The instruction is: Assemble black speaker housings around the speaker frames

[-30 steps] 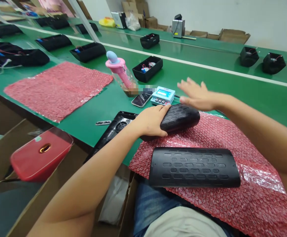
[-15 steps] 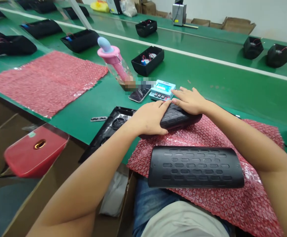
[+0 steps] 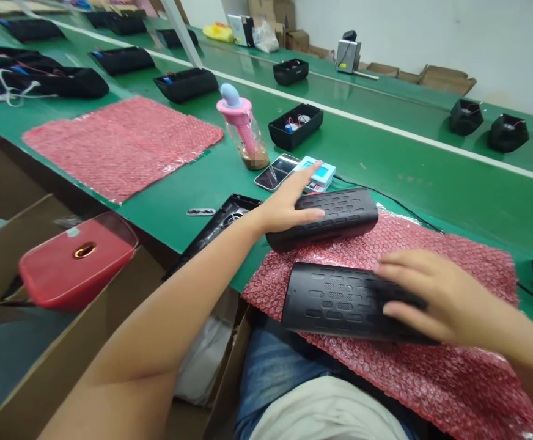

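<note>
Head view, right hand: moved off the far black case (image 3: 346, 211) since half a second ago; right hand (image 3: 436, 299) now over the right end of the near black case (image 3: 324, 299).
Right grip: fingers extended, thumb apart, closed around nothing; motion-blurred, can't tell if touching.
Left hand: stayed at left end of far case; left hand (image 3: 285, 211) has thumb across its top.
Left grip: loose, fingers spread, not wrapped round the case; a fingertip overlaps the blue box (image 3: 325, 174), contact unclear.
Far case: on back edge of red bubble wrap (image 3: 454, 253), ridged side up, just in front of blue box.
Near case: front of wrap, lying flat, patterned side up.
Black panel: panel (image 3: 218, 227) left of far case, partly behind left arm.
Meaning: handling looks split now, one hand per case.
</note>
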Motion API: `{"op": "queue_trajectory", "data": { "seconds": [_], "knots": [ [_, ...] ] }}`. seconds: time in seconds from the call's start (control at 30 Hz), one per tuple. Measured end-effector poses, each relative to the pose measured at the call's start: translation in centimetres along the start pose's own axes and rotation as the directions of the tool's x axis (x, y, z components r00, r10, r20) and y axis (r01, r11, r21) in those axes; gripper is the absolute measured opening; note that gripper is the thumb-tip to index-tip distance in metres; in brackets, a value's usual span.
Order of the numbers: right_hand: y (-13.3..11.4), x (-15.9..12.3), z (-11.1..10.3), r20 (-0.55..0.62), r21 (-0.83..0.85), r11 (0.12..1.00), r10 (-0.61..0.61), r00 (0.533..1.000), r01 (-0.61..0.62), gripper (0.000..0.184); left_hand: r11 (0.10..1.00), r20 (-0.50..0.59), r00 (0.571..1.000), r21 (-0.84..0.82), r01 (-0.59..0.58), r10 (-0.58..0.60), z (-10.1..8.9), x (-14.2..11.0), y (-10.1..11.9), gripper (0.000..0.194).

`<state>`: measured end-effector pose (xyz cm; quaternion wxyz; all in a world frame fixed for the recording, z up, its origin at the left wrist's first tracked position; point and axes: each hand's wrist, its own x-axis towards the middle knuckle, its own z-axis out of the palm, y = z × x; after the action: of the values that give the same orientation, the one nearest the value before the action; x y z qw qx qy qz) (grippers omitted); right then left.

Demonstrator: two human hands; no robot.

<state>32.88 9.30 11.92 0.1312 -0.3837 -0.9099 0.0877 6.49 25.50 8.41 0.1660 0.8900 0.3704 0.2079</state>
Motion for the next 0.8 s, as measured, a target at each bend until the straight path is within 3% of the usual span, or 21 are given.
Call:
{"op": "queue_trajectory", "data": {
  "seconds": [0.07,0.1,0.13,0.23,0.33,0.47,0.57,0.8],
  "knots": [
    [-1.5,-2.4,1.8,-0.013,-0.107,0.993,0.05,0.999,-0.051,0.048,1.0,-0.199,0.98,0.011,0.028,-0.026,-0.8,-1.7,1.6,0.064],
    [-1.9,-3.1,2.6,-0.032,-0.162,0.984,0.065,0.997,-0.07,0.055,0.999,-0.252,0.968,0.047,0.023,-0.01,-1.1,-2.8,2.9,0.056],
    [-2.1,-3.6,3.2,-0.049,-0.209,0.975,0.069,0.996,-0.077,0.061,0.996,-0.239,0.97,0.09,-0.011,0.032,-1.2,-4.2,4.6,0.05],
    [-1.5,-3.4,3.7,-0.037,-0.272,0.962,0.027,0.999,-0.036,0.071,0.961,0.081,0.984,0.217,-0.173,0.158,0.1,-8.4,9.8,0.057],
    [0.7,-1.9,2.3,0.033,-0.177,0.984,0.006,0.999,0.0,0.064,0.876,0.17,0.982,0.457,-0.152,0.082,3.1,-10.8,13.1,0.078],
    [3.7,0.2,0.5,0.134,-0.02,1.0,0.018,0.991,-0.015,0.048,0.775,0.045,0.995,0.624,-0.101,0.094,6.1,-9.7,12.8,0.069],
    [4.4,0.6,0.0,0.159,0.0,1.0,0.014,0.987,-0.014,0.039,0.813,0.059,0.993,0.57,-0.115,0.1,5.9,-8.1,11.9,0.07],
    [3.1,-2.4,2.0,-0.047,-0.178,0.963,-0.212,0.976,0.201,0.042,0.898,0.088,0.996,0.439,-0.023,-0.017,4.7,-7.4,12.2,0.073]
  ]
}}
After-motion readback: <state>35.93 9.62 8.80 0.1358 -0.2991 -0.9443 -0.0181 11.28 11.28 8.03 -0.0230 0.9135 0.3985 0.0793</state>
